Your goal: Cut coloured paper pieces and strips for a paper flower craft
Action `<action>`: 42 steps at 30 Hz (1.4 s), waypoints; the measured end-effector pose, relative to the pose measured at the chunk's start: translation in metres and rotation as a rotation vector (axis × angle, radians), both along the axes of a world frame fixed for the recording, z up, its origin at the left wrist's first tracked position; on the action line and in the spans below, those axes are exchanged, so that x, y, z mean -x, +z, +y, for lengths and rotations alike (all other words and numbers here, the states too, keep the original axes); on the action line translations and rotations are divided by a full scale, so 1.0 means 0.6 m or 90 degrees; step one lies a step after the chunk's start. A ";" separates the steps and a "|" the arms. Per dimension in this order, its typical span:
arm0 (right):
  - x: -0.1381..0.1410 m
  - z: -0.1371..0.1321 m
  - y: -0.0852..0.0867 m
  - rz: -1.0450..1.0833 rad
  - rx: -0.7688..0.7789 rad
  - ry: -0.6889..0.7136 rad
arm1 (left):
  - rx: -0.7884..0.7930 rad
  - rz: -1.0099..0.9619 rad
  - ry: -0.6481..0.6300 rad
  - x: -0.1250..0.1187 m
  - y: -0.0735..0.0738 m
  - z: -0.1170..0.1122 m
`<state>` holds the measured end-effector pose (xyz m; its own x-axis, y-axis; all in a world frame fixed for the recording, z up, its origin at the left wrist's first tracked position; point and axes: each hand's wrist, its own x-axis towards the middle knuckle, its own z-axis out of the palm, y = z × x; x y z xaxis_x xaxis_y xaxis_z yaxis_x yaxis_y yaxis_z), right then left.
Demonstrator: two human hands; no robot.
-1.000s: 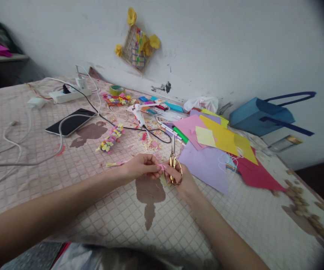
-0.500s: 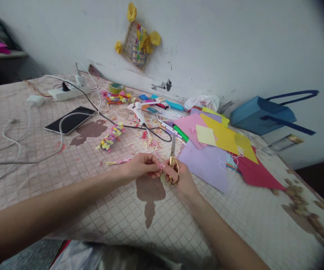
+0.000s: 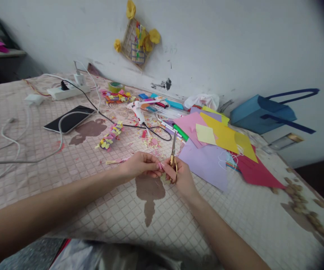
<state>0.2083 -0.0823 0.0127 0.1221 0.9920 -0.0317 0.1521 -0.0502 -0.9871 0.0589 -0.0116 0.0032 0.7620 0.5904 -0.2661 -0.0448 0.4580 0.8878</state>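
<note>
"Why are the scissors [image 3: 173,160] in the right hand [image 3: 182,175], blades forward?"

"Probably parked: that grip is closed round them, fingertips free to meet the left hand [image 3: 143,165], which pinches a small pink piece [image 3: 161,165] just left of the scissors."

"Anything in the way?"

"Beyond the scissors, a glue gun [image 3: 137,111] and black cord [image 3: 162,128]; to their right, a purple sheet [image 3: 207,163]."

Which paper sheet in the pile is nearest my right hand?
The lavender sheet at the pile's near left corner, beside your right hand; the pink sheet, yellow sheets and red sheet lie farther off.
</note>
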 end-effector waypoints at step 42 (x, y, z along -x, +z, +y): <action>-0.006 0.002 -0.005 -0.026 0.009 0.058 | -0.336 0.030 -0.014 0.002 -0.006 -0.005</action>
<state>0.2122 -0.0811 0.0098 0.0336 0.9985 -0.0432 0.1967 -0.0489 -0.9792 0.0575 -0.0145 -0.0007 0.7699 0.6375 0.0290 0.0049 -0.0514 0.9987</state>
